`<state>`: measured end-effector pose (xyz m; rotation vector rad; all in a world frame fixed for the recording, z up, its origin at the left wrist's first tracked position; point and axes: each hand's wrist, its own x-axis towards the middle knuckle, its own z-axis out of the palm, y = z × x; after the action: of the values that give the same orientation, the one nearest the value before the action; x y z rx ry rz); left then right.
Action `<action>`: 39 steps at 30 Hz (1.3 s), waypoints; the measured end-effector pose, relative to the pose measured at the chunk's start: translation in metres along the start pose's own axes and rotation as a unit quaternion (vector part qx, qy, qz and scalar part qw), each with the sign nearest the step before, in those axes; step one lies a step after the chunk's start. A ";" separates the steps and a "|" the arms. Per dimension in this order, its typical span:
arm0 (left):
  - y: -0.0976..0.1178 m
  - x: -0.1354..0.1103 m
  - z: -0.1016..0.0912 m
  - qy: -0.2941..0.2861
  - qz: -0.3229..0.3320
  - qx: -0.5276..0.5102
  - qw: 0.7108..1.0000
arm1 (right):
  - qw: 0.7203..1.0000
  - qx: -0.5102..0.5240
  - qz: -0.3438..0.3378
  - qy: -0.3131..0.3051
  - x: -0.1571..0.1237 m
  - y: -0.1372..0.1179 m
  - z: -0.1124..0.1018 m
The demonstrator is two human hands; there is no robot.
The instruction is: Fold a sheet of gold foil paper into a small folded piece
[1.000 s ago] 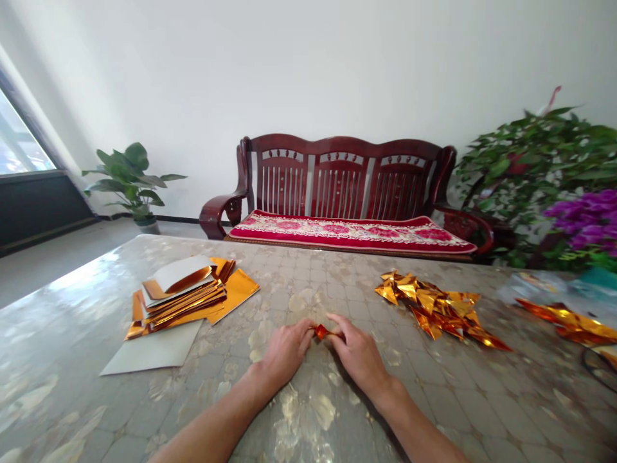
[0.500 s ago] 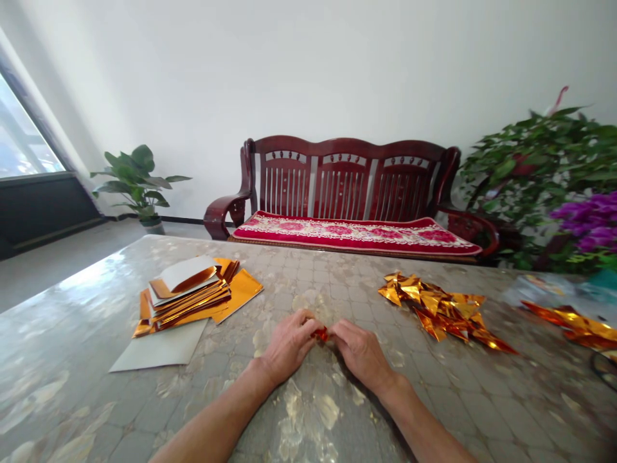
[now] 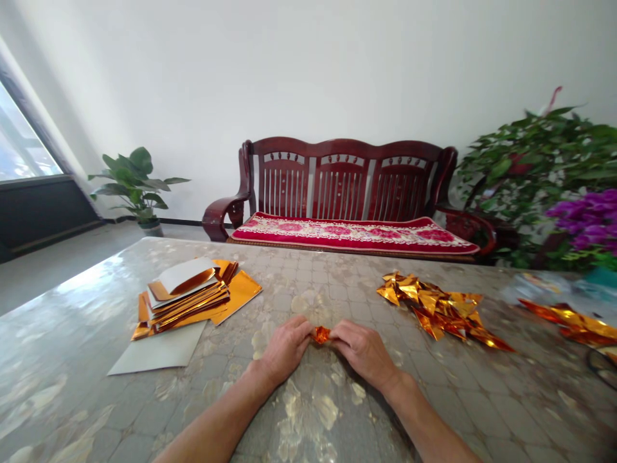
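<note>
A small piece of folded orange-gold foil paper is pinched between my two hands, just over the table. My left hand grips its left end with closed fingers. On the opposite end, the fingers of my right hand are closed too. Both hands partly cover the piece, so its full shape is hidden. To the left lies a stack of gold foil paper sheets, some with their pale backs up. A pile of folded gold foil pieces rests to the right.
The table has a patterned, glossy cover. At its right edge are more foil pieces, a clear plastic bag and a dark loop. Behind stands a wooden bench. Potted plants flank it.
My left fingers have shifted slightly left along the foil piece, and more of it shows between the hands. The view has moved very slightly; the stack and pile are unchanged.
</note>
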<state>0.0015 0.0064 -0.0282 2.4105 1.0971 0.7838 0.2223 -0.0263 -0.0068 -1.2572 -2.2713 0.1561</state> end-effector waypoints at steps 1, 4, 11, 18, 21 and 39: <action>0.000 0.000 0.001 0.007 -0.002 -0.002 1.000 | 1.000 -0.009 -0.005 0.002 0.000 0.000 0.000; 0.000 0.000 0.002 0.019 -0.006 -0.022 1.000 | 1.000 -0.029 -0.008 0.010 0.000 0.003 0.000; 0.001 0.001 -0.002 0.008 0.016 -0.096 0.995 | 0.998 -0.051 0.004 0.030 -0.002 0.007 0.001; -0.005 0.002 -0.001 0.006 -0.025 -0.178 0.984 | 0.998 -0.009 0.023 0.052 -0.002 0.013 0.004; -0.004 0.002 -0.001 0.007 -0.037 -0.183 0.982 | 0.998 0.005 0.024 0.056 -0.003 0.014 0.006; 0.003 0.002 -0.002 0.063 -0.103 -0.115 0.986 | 0.987 0.062 0.131 0.075 -0.001 0.005 0.011</action>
<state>0.0030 0.0061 -0.0243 2.0441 1.2097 0.9452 0.2211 -0.0227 -0.0179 -1.4453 -1.9342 0.2833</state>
